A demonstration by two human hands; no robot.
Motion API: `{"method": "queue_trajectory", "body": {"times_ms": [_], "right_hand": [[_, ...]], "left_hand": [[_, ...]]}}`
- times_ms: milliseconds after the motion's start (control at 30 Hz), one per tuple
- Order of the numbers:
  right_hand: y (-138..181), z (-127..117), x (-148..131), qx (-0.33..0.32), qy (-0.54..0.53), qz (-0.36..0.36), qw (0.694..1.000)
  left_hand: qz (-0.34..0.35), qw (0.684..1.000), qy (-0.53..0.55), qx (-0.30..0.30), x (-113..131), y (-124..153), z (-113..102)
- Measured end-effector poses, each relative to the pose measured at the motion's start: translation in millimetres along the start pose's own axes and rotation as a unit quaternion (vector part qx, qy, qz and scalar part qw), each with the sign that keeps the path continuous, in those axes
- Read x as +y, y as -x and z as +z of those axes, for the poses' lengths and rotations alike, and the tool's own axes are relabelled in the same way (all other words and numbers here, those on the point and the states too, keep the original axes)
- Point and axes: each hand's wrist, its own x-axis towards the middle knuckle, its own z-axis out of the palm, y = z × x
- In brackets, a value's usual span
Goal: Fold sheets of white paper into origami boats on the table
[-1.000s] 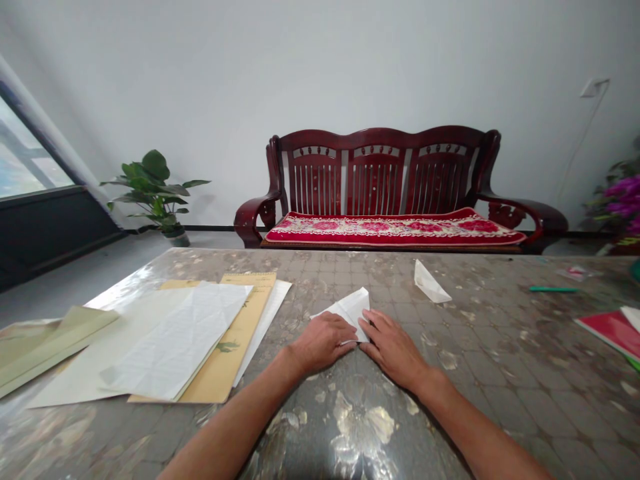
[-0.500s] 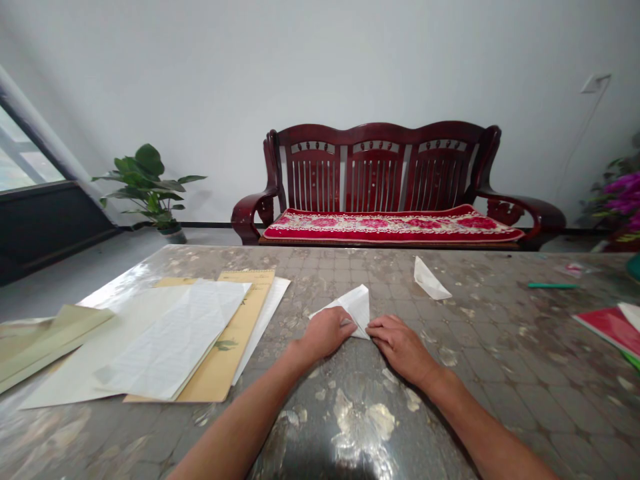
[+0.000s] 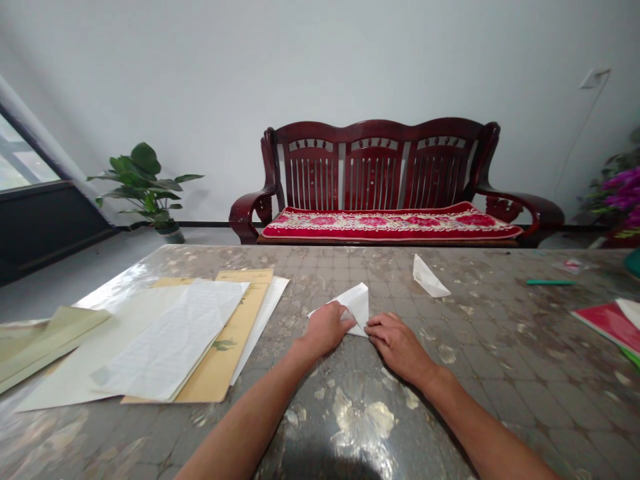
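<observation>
A folded sheet of white paper (image 3: 359,301) lies on the patterned table, its top corner pointing away from me. My left hand (image 3: 327,328) covers its left part, fingers bent and thumb pressing near the middle; part of the sheet is hidden beneath it. At the lower right corner, my right hand (image 3: 396,341) pinches the paper's edge between thumb and curled fingers. Farther back to the right sits a separate small folded white paper piece (image 3: 430,277), touched by neither hand.
Left of my arms are lined white sheets (image 3: 170,340) over a tan notebook (image 3: 245,313), with a folded yellowish sheet (image 3: 47,343) beyond. On the right lie a green pen (image 3: 550,282) and a red booklet (image 3: 603,321). Behind the table stands a wooden bench (image 3: 375,167).
The whole view has shifted very slightly. Both hands keep nearly the same place on the folded paper, with the left thumb moved a little.
</observation>
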Motion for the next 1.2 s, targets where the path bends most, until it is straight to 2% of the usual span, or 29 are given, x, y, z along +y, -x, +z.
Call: {"method": "queue_trajectory", "body": {"times_ms": [167, 400, 700, 900, 1033, 1200], "right_hand": [[-1, 3, -2, 0.011, 0.000, 0.001, 1.000], [-8, 9, -4, 0.019, 0.020, 0.019, 0.999], [-12, 7, -17, 0.010, 0.071, 0.032, 0.997], [-13, 7, -17, 0.004, 0.062, 0.011, 0.998], [-11, 11, -13, 0.012, 0.048, 0.012, 0.999], [-9, 15, -13, -0.001, 0.062, 0.029, 0.998]], "left_hand": [[-0.020, 0.999, -0.037, 0.005, 3, -2, 0], [-0.063, 0.998, -0.031, -0.002, 6, -1, 0], [-0.037, 0.997, -0.067, 0.013, 1, -6, 3], [0.025, 1.000, -0.017, 0.005, -14, -11, -2], [0.003, 1.000, -0.002, 0.008, -21, -13, -7], [-0.035, 0.999, 0.004, 0.017, -15, -13, -9]]}}
